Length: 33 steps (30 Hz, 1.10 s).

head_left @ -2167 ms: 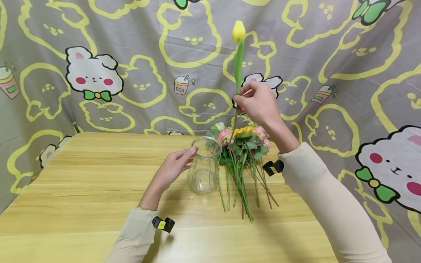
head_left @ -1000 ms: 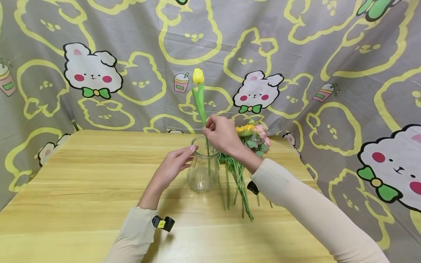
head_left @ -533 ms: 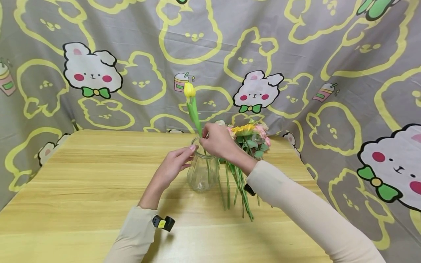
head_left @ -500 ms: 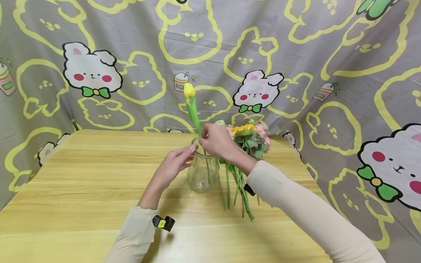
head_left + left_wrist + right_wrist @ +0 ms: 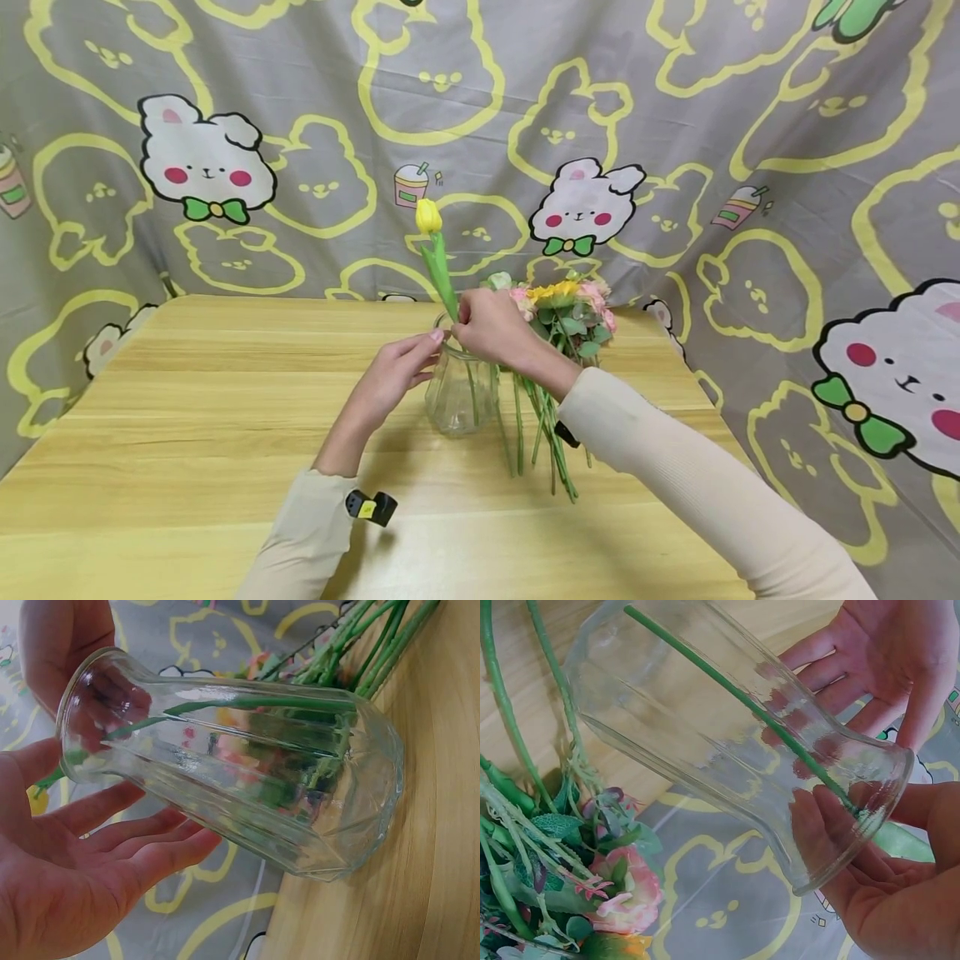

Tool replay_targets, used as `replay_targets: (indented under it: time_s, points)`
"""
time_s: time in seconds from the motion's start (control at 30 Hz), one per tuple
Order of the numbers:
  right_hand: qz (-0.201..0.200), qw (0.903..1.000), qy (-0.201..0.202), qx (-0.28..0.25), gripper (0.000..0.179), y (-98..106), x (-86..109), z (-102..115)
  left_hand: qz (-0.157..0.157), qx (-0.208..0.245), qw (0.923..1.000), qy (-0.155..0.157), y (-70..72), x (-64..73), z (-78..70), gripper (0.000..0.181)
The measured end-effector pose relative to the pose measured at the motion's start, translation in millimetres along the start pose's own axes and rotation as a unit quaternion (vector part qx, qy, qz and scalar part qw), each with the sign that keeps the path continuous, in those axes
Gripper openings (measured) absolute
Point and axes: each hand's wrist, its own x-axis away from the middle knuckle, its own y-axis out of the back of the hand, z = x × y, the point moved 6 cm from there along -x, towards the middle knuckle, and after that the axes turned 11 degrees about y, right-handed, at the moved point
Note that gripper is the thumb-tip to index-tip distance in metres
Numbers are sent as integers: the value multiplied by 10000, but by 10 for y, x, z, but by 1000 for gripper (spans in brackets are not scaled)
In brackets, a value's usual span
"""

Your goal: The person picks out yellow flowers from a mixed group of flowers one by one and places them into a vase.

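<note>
Pinching the now-lower tulip [image 5: 439, 265]: right hand [image 5: 491, 327]; touching the vase [image 5: 448, 398], loosely spread: left hand [image 5: 382, 379].

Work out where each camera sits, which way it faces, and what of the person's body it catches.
Head: worn on the head, facing forward and down at the glass vase, yellow tulip and table; left grip, right grip and both sleeves show.
Left wrist: worn there, facing the vase's side, picture turned sideways; both grips show.
Right wrist: worn there, facing the vase, flower bunch lower left; both grips show.
Both wrist views share the vase and stem inside it.
</note>
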Motion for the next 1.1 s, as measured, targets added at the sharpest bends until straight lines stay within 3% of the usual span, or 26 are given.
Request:
replay_targets:
  time_s: [0.67, 1.1]
  points:
    - [82, 9996, 132, 228, 12, 5, -7, 26, 0, 58, 10000, 51, 22, -2, 20, 69]
    - [-254, 9993, 217, 174, 7, 140, 3, 6, -15, 137, 9998, 116, 7, -12, 11, 60]
